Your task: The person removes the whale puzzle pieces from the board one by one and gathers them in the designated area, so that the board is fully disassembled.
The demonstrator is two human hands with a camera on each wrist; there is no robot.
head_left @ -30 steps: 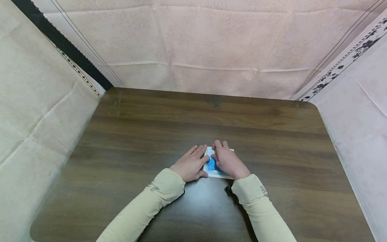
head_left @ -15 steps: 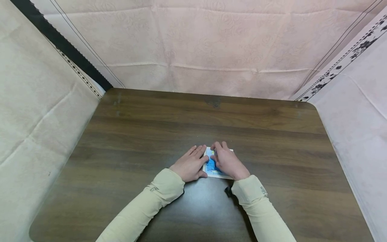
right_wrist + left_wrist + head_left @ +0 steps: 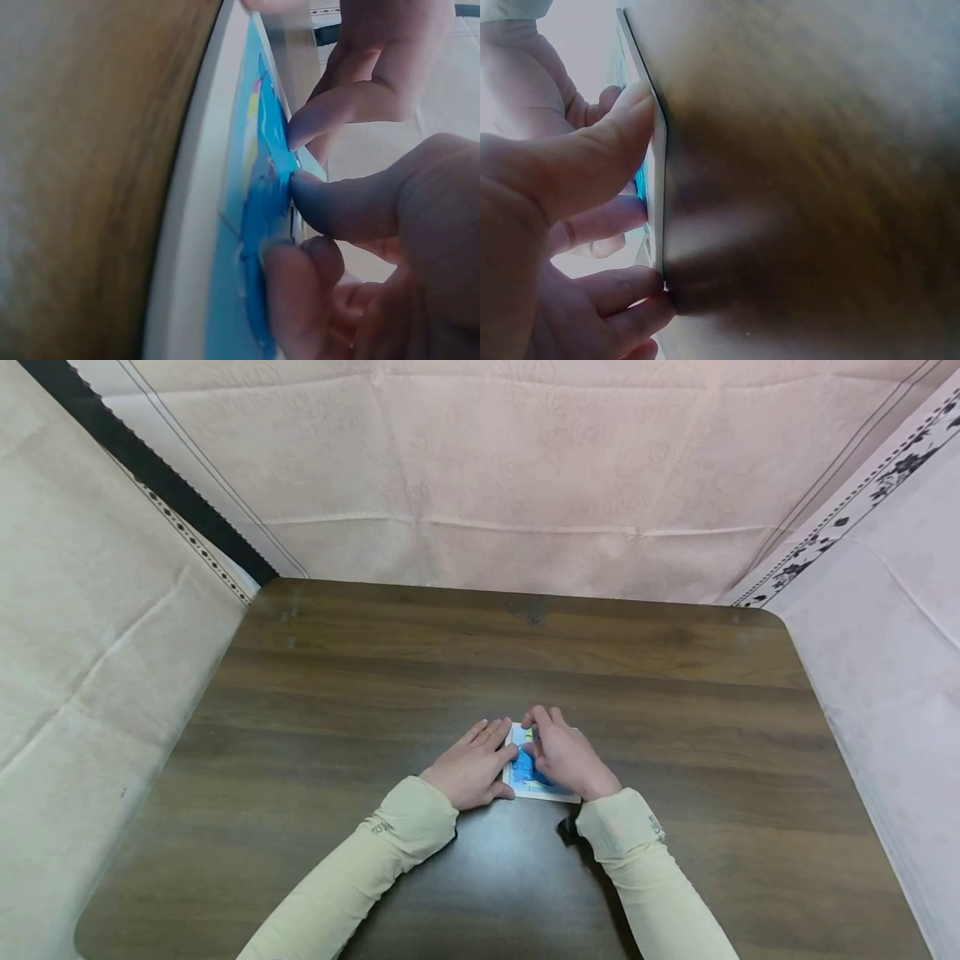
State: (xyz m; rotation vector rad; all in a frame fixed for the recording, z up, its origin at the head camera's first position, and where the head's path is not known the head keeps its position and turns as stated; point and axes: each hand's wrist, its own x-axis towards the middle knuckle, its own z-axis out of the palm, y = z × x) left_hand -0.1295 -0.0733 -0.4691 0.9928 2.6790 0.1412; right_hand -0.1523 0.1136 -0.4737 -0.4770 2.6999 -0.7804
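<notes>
A small white-rimmed puzzle board with a blue picture lies between both hands at the table's near middle. My left hand lies along its left side with fingers extended. In the left wrist view, the left thumb rests on the board's rim. My right hand bends over the picture, its thumb and curled fingers at a blue puzzle piece. The right wrist view shows the right thumb touching the blue surface close to a left fingertip. The right fingers partly hide the piece.
The brown wooden table has rounded corners and extends around the board. Light patterned cloths hang behind it and on both sides. A black object shows beside the right cuff.
Both hands stay at the board, the left almost still. The right thumb and fingers shift only slightly over the picture.
</notes>
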